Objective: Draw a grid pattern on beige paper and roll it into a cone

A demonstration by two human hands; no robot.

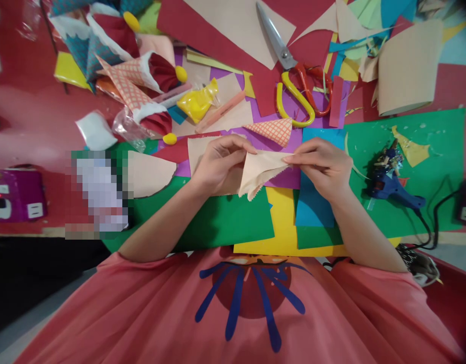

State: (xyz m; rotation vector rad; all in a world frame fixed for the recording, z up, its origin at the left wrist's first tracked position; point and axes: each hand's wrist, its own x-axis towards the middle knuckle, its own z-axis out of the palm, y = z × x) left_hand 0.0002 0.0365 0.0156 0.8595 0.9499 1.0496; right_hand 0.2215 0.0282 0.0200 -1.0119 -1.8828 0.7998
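Note:
Between my hands hangs a folded piece of cream fabric (258,169) with zigzag-cut edges. My left hand (225,159) pinches its upper left corner, and my right hand (320,164) grips its right tip between thumb and fingers. Behind my left hand another cream fabric piece (197,151) lies flat. Just beyond the held fabric is an orange-and-white checked cone (276,130). A beige paper piece with a curved edge (149,174) rests left of my left hand.
Large scissors (288,60) lie open beyond my hands. At the right, a blue glue gun (398,189) with a cord sits on green sheet (441,151). Checked cone figures (134,76) crowd the back left. A purple box (18,194) stands far left.

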